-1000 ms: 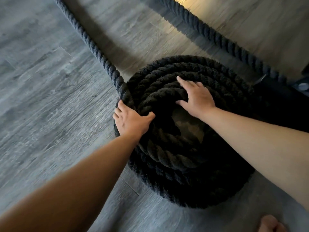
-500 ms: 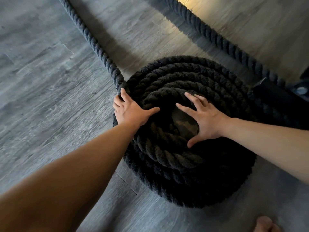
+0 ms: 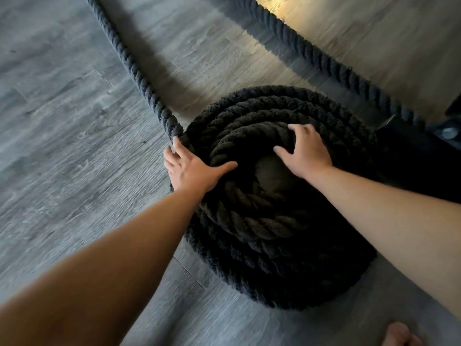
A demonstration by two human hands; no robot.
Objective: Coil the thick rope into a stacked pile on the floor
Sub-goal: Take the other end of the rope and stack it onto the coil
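Spiralling thick black rope (image 3: 252, 226), stacked rings

Grey wood-grain floor (image 3: 62, 151) is stretching across the view. A warm patch of light (image 3: 361, 28) is glowing at the top.
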